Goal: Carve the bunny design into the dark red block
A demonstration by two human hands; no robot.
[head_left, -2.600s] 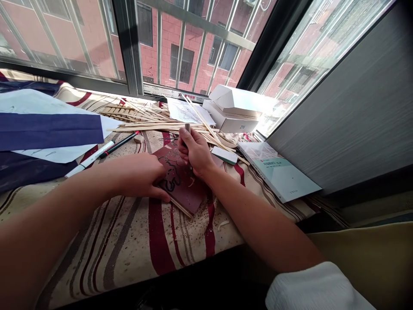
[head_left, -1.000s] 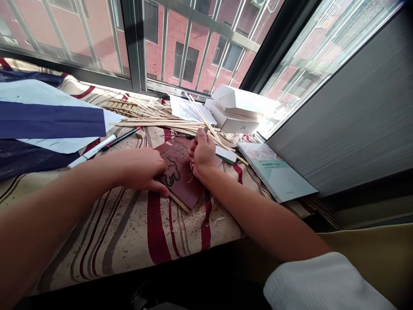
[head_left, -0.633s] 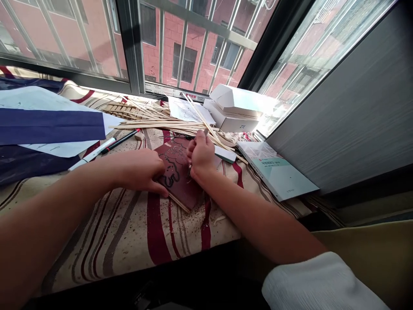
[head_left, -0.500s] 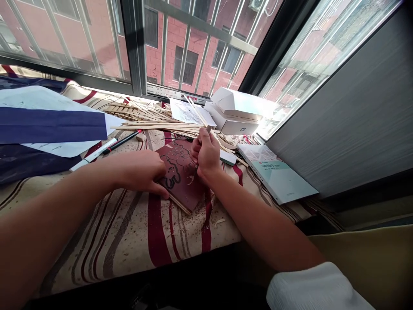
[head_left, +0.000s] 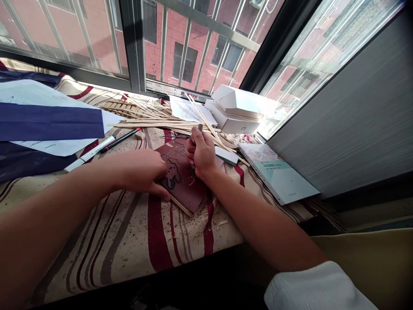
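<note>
A reddish-brown board (head_left: 190,196) with dark curling outlines cut into its face lies on the striped cloth (head_left: 129,241). My left hand (head_left: 150,172) grips its left edge, thumb along the near side and the other fingers mostly hidden. Above the board's right half, my right hand (head_left: 202,153) is closed in a fist around an upright carving knife (head_left: 200,128). The handle's end pokes out at the top, and a thin part shows below the fist, its tip against the board hard to make out. Small shavings and crumbs are scattered around the board.
Thin wooden strips (head_left: 151,124) lie in a heap behind the board, near a drawing on paper (head_left: 189,110) and a white box (head_left: 235,125). A book (head_left: 280,176) rests at right. Pens (head_left: 121,140) and dark blue material (head_left: 48,122) over white sheets are at left.
My right hand has shifted slightly left with the carving knife, over the board. My left hand keeps its hold on the board's edge. The view has moved a little.
</note>
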